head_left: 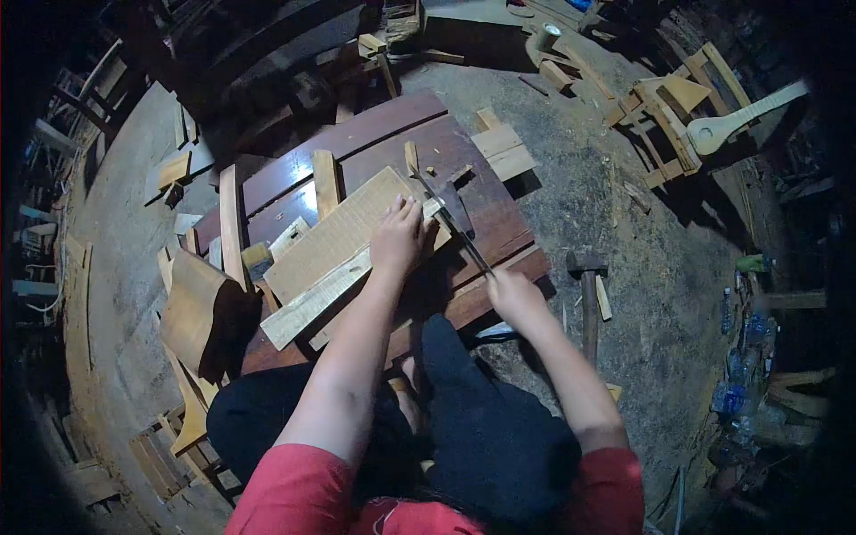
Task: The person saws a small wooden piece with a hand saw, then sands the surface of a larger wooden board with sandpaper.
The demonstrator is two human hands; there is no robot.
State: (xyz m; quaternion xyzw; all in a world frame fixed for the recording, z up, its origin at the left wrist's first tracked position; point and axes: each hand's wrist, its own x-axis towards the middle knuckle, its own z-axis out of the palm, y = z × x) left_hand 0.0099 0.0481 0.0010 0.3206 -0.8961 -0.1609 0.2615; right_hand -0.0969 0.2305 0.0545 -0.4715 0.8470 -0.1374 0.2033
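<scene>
Pressing down, fingers together, with the left hand (398, 239) on the broad tan board (330, 234) and pale wooden strip (321, 296), left of centre toward 9 o'clock; clenching the slim dark-bladed tool (468, 239) in the right hand (515, 300), near 4 o'clock, across the strip's 2 o'clock end. Seemingly underway, not finished; impossible to tell how much is cut or left.

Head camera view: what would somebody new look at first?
Probably the two bare hands in the middle: the left hand lies on a pale board, while the right hand grips a long dark tool by the board's end. Under them is a shiny, dark red wooden surface. Up at the far right, a pale, guitar-shaped piece stands out.
</scene>
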